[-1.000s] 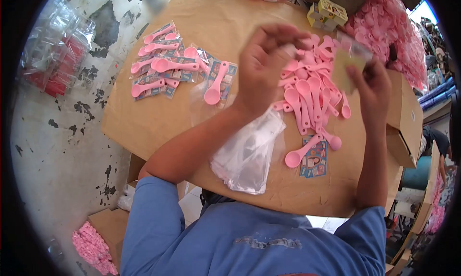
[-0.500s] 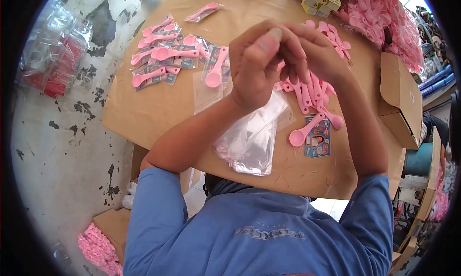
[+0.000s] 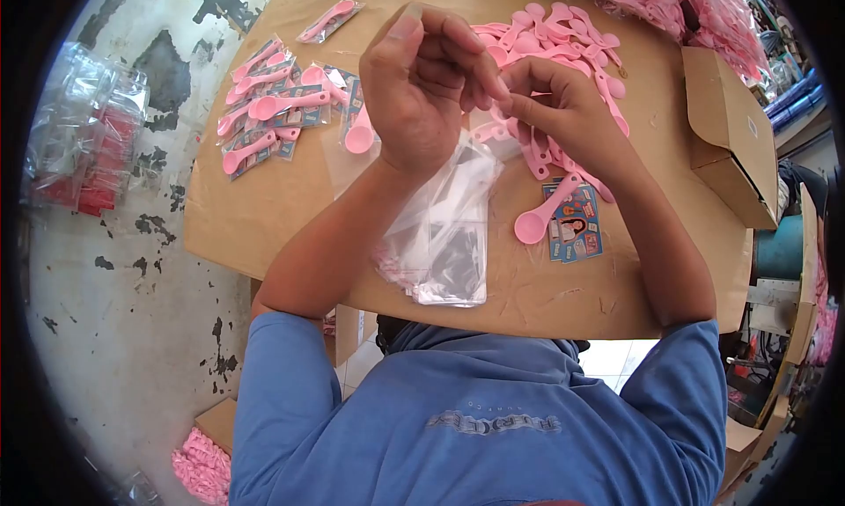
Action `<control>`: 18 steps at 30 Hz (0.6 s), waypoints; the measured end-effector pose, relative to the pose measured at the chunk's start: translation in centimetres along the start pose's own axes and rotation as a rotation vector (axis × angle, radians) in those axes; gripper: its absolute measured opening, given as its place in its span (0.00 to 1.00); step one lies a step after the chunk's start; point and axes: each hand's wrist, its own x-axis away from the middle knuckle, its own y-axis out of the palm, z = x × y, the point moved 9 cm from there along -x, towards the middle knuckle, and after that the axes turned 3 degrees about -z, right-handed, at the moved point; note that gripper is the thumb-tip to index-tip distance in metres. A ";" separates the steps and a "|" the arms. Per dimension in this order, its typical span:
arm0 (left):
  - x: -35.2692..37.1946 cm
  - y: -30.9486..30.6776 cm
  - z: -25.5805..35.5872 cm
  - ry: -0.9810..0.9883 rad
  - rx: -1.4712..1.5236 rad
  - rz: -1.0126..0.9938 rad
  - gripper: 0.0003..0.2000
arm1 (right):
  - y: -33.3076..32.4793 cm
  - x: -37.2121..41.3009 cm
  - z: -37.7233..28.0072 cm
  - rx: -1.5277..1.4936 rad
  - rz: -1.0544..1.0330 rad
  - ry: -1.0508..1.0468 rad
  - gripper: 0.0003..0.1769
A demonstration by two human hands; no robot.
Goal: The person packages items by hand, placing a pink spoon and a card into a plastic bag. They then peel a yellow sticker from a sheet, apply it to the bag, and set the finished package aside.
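Cardboard worktop (image 3: 290, 207) over patchy concrete floor (image 3: 114, 268). Above its middle, left hand (image 3: 422, 84) and right hand (image 3: 563, 110) meet. Both pinch narrowly on a clear sleeve (image 3: 480, 145), raised off the sleeve stack (image 3: 449, 242) by the near edge, probably to work its mouth. One second earlier the hands are apart, the right one holding a card.

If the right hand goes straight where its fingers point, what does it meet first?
Most likely the left hand: the right hand aims at its curled fingers, very close. Depth is unclear.
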 end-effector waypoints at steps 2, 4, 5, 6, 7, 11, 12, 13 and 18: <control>0.0 0.0 -0.5 -0.012 -0.030 0.002 0.23 | -0.4 0.4 0.6 0.000 -0.023 0.073 0.13; 0.2 0.2 -1.1 -0.029 -0.047 -0.020 0.23 | -0.2 0.3 0.5 -0.012 -0.079 0.001 0.16; 0.2 0.5 -1.2 -0.026 -0.073 -0.044 0.23 | 0.5 0.2 0.4 -0.026 -0.122 -0.105 0.17; 0.4 0.8 -1.3 -0.025 -0.098 -0.070 0.23 | 1.1 0.3 0.0 -0.041 -0.162 -0.209 0.19; 0.6 1.2 -1.5 -0.028 -0.119 -0.096 0.23 | 1.7 0.5 0.1 -0.044 -0.199 -0.211 0.20; 1.4 2.5 -1.6 -0.052 -0.145 -0.250 0.26 | 4.0 0.7 0.6 -0.184 -0.373 -0.153 0.20; 1.5 2.7 -1.6 -0.039 -0.141 -0.290 0.26 | 4.2 0.6 0.8 -0.218 -0.413 -0.153 0.19; 1.6 3.1 -1.6 -0.043 -0.129 -0.312 0.26 | 4.5 0.5 1.0 -0.253 -0.456 -0.154 0.17; 1.3 4.0 -0.8 -0.020 -0.071 -0.345 0.26 | 4.7 0.5 1.3 -0.114 -0.469 -0.107 0.08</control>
